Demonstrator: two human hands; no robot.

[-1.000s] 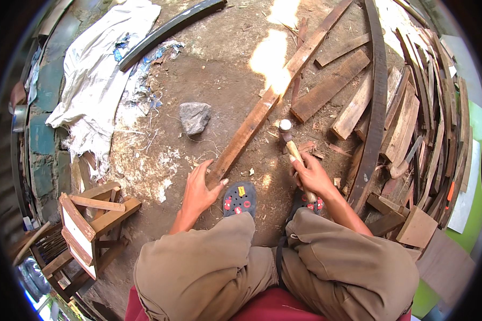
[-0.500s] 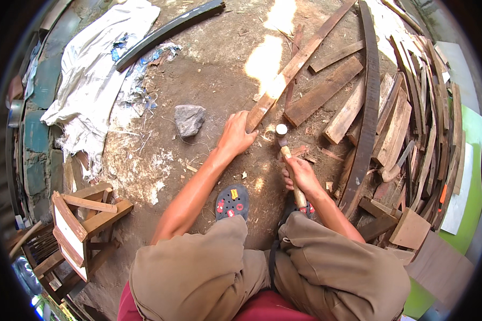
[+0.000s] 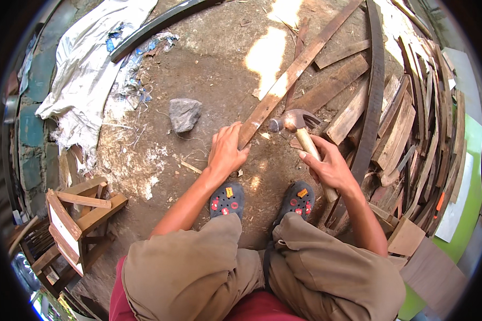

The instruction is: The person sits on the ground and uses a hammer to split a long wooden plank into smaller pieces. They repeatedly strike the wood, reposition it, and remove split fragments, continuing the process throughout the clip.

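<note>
My left hand [image 3: 227,150] is closed round the near end of a long wooden plank [image 3: 276,92], which slants away to the upper right. In my right hand [image 3: 328,165] is a claw hammer [image 3: 307,140], gripped by its pale wooden handle. The hammer head lies just right of the plank's near part, apart from it in the picture, with its striking face toward the plank and its claw to the right. Part of the plank's near end is hidden by my left fingers.
A grey rock [image 3: 185,115] sits on the dirt floor left of my hand. Boards are piled at the right, beside a long dark beam [image 3: 373,96]. White sacking [image 3: 83,64] and a dark curved bar [image 3: 155,28] lie upper left; a wooden frame [image 3: 83,219] stands lower left.
The hammer has come up and turned, so its head now shows side-on with the claw to the right. My left hand and the plank's near end have shifted slightly nearer to me.
</note>
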